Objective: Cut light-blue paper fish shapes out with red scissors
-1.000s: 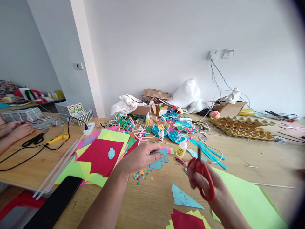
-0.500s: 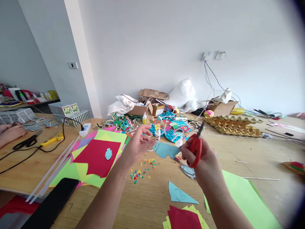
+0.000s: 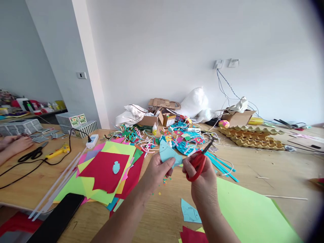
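A light-blue paper fish (image 3: pixel 165 152), partly cut out, is pinched between the thumb and fingers of my left hand (image 3: pixel 162 165). Red-handled scissors (image 3: pixel 198 165) are gripped in my right hand (image 3: pixel 202 175), their dark blades pointing up and away from me. The right fingertips sit close beside the fish's tail end; whether they touch it I cannot tell. Below the hands lies another blue paper piece (image 3: pixel 190 212) with a fish drawn on it. A small blue cut-out fish (image 3: pixel 116 167) rests on the red sheet (image 3: pixel 103 168) at left.
Coloured sheets (image 3: pixel 65 187) and a black phone (image 3: pixel 55 216) lie left, a green sheet (image 3: pixel 248 206) right. Behind are decorated blue pieces (image 3: pixel 186 146), a glue bottle (image 3: pixel 154 129) and egg trays (image 3: pixel 250 138). At far left, a co-worker's hands (image 3: pixel 20 143) rest near black scissors (image 3: pixel 32 153).
My left hand has closed on the blue paper fish, which my right fingers held by its tail before. The fish is now tilted more upright, and my right hand has moved slightly left.
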Available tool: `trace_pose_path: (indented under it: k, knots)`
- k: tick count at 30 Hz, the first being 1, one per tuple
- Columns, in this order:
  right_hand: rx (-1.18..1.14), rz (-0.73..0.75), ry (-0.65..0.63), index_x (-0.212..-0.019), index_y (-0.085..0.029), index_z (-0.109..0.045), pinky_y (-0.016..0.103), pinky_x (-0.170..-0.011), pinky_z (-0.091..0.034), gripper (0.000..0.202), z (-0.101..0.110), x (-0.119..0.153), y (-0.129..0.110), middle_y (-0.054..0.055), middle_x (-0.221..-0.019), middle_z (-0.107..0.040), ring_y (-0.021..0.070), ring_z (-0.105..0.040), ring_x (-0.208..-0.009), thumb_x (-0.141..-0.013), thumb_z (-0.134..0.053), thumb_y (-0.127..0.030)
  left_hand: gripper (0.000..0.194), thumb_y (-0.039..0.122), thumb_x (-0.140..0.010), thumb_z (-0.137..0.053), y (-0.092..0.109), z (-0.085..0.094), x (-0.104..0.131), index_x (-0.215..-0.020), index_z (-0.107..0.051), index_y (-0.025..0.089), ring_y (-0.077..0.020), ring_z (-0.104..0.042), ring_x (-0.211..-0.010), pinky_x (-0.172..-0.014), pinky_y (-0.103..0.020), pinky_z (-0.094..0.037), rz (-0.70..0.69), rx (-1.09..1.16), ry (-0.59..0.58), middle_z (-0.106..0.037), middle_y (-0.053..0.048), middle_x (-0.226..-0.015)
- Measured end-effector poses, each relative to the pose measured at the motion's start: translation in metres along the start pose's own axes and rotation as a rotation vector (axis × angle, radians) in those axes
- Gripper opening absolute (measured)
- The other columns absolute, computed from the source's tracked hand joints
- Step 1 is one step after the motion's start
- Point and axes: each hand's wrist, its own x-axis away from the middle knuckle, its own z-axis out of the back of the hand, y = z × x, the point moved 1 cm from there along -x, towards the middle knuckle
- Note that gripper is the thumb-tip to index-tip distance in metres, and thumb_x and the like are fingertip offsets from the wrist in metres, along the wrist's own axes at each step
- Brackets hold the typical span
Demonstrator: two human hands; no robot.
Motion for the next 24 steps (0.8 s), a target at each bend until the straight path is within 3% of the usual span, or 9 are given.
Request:
trace_pose_path:
  k: [3, 6, 9, 11, 14, 24]
  knots:
    - [0.143, -0.039, -0.1, -0.074, -0.022, -0.051, 0.021, -0.043, -0.034, 0.022, 0.009, 0.006, -0.008, -0.006, -0.052, -0.052, 0.0115, -0.045, -0.047, -0.08, -0.064, -0.038, 0.031, 0.04, -0.079, -0.055, 0.002, 0.01, -0.003, -0.06, -0.045, 0.018, -0.007, -0.04, -0.045, -0.046, -0.021, -0.033, 0.004, -0.025, 0.033, -0.045, 0.005, -0.048]
    - [0.246, -0.103, -0.405, -0.064, -0.021, -0.049, 0.024, -0.045, -0.033, 0.039, 0.019, 0.019, -0.019, -0.003, -0.048, -0.051, 0.012, -0.043, -0.046, -0.087, -0.051, -0.052, 0.029, 0.041, -0.078, -0.055, 0.006, 0.018, -0.004, -0.062, -0.047, 0.018, -0.0065, -0.039, -0.041, -0.042, -0.019, -0.03, 0.026, -0.054, 0.057, -0.047, 0.006, -0.046]
    - [0.287, -0.299, -0.584, -0.065, -0.021, -0.049, 0.024, -0.045, -0.033, 0.046, 0.022, 0.033, -0.022, -0.004, -0.047, -0.047, 0.0118, -0.042, -0.044, -0.085, -0.046, -0.062, 0.029, 0.042, -0.077, -0.057, 0.009, 0.021, -0.004, -0.063, -0.046, 0.019, -0.0051, -0.032, -0.034, -0.036, -0.018, -0.024, 0.068, -0.049, 0.059, -0.042, 0.008, -0.038]
    - [0.276, -0.39, -0.602, -0.065, -0.021, -0.047, 0.024, -0.043, -0.031, 0.048, 0.02, 0.039, -0.018, -0.005, -0.049, -0.045, 0.0115, -0.041, -0.043, -0.081, -0.047, -0.067, 0.029, 0.043, -0.077, -0.057, 0.01, 0.021, -0.004, -0.065, -0.046, 0.019, -0.0047, -0.03, -0.031, -0.034, -0.017, -0.021, 0.086, -0.033, 0.053, -0.041, 0.009, -0.035]
    - [0.271, -0.453, -0.577, -0.068, -0.021, -0.047, 0.023, -0.043, -0.029, 0.047, 0.015, 0.043, -0.01, -0.006, -0.049, -0.044, 0.011, -0.04, -0.043, -0.081, -0.047, -0.066, 0.027, 0.043, -0.077, -0.057, 0.012, 0.018, -0.002, -0.07, -0.048, 0.019, -0.0059, -0.038, -0.033, -0.034, -0.017, -0.024, 0.068, -0.001, 0.032, -0.047, 0.007, -0.04]
    - [0.238, -0.485, -0.605, -0.069, -0.021, -0.045, 0.022, -0.041, -0.024, 0.044, 0.012, 0.044, 0.0, -0.006, -0.048, -0.044, 0.0104, -0.04, -0.042, -0.085, -0.046, -0.062, 0.021, 0.036, -0.075, -0.056, 0.014, 0.012, -0.001, -0.07, -0.055, 0.016, -0.0096, -0.049, -0.046, -0.04, -0.019, -0.032, 0.019, 0.046, 0.091, -0.058, 0.0, -0.054]
